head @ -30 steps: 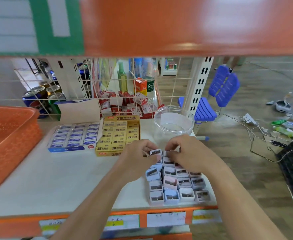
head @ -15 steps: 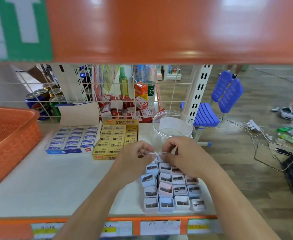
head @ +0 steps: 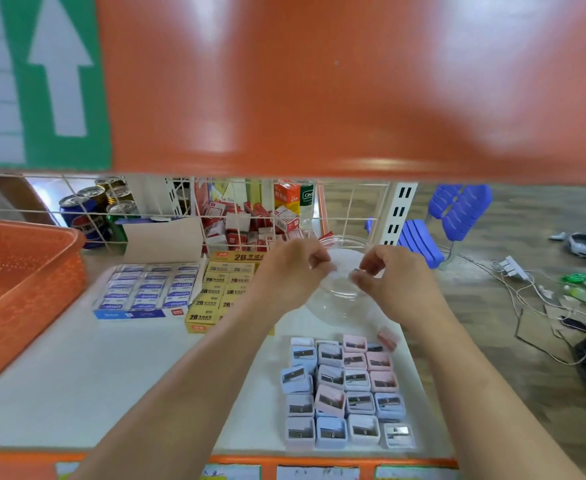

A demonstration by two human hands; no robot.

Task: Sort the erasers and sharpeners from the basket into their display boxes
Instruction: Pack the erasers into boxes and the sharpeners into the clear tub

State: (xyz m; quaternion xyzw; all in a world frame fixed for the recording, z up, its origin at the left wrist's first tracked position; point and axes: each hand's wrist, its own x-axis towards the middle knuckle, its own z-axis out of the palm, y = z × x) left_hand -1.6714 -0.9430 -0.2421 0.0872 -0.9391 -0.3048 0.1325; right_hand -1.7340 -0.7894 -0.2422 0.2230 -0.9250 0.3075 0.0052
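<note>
Over the clear jar point(head: 340, 301) our left hand point(head: 289, 270) and right hand point(head: 397, 280) curl their fingers; blur hides any hold. Sharpeners point(head: 347, 393) crowd the front-right edge of the shelf point(head: 111, 393); a forearm could sweep them off.

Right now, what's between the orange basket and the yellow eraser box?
The blue eraser box, beside the yellow box, apart from the basket; head view.

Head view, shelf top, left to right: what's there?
Basket → blue eraser box → yellow eraser box → sharpeners. The jar overlaps the sharpeners, so it is left out.
</note>
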